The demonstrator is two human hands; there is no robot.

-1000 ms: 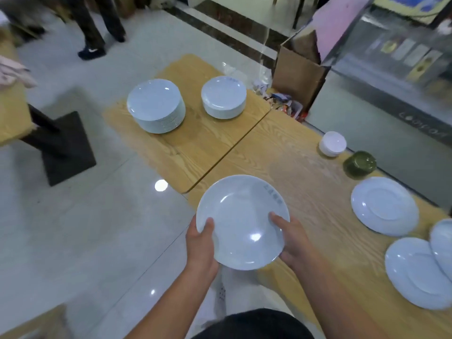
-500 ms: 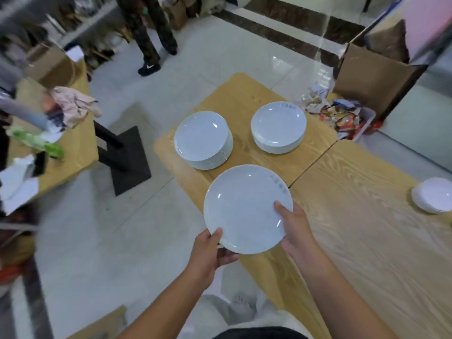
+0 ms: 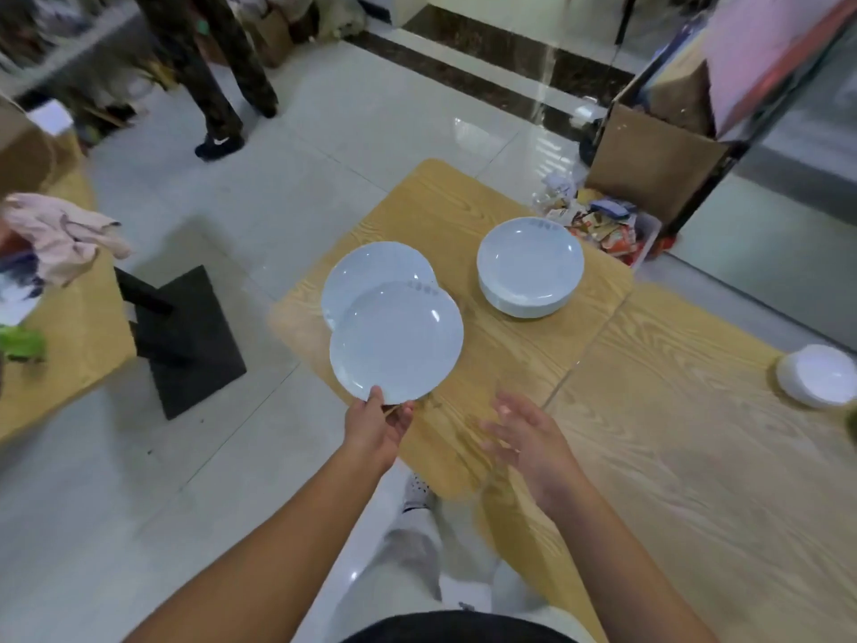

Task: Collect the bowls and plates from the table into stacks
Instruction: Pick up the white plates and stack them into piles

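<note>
My left hand (image 3: 378, 422) pinches the near rim of a pale blue plate (image 3: 396, 341) and holds it in the air, partly over the left stack of plates (image 3: 366, 271) on the wooden table (image 3: 649, 433). To the right of that stack stands a second stack of deeper plates (image 3: 530, 266). Over the table's near edge my right hand (image 3: 528, 440) hovers with its fingers spread, holding nothing. A small stack of white bowls (image 3: 818, 375) sits at the far right.
A person's legs (image 3: 218, 81) stand on the tiled floor at the back left. Another wooden table (image 3: 60, 345) with cloth and clutter is at the left, beside a black table base (image 3: 185, 341). A cardboard box (image 3: 658, 164) and litter lie behind the table.
My right hand has let go of the plate and drawn back. The left hand alone has carried the plate forward, over the left stack. The view has shifted left.
</note>
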